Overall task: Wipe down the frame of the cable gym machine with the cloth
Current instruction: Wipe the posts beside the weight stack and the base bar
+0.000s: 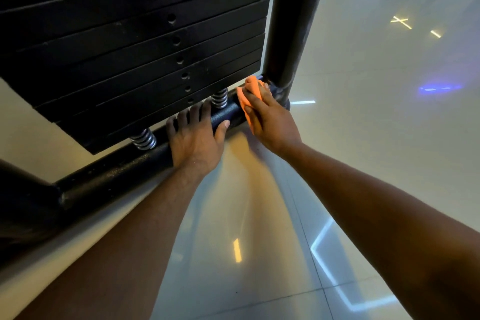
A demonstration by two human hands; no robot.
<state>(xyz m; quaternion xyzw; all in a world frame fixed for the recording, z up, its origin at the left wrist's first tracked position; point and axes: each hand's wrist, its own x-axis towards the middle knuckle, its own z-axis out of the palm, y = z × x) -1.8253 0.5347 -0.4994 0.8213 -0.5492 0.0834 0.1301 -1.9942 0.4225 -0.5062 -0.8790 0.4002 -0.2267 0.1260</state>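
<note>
Two hands on the black frame bar point(117, 166): right hand point(270, 122) clutches orange cloth point(245, 101), left hand point(193, 138) grips bar

Low black round metal frame tube point(111, 171): painted, a bit bumpy w/ small shiny specks, half glossy. Tall black metal post point(293, 21) on the right: smoother & shinier. Stack of flat black weight plates point(117, 47): dull, matt, rough grainy skin, w/ dusty pale marks. Two silver coil springs, near one point(143, 139) & far one point(219, 98): bare metal, bright & shiny. Small orange cloth point(249, 97): soft, fuzzy, matt, crumpled. Pale tile floor point(363, 163): very smooth, glossy like a mirror, lights show in it, thin grout lines.
</note>
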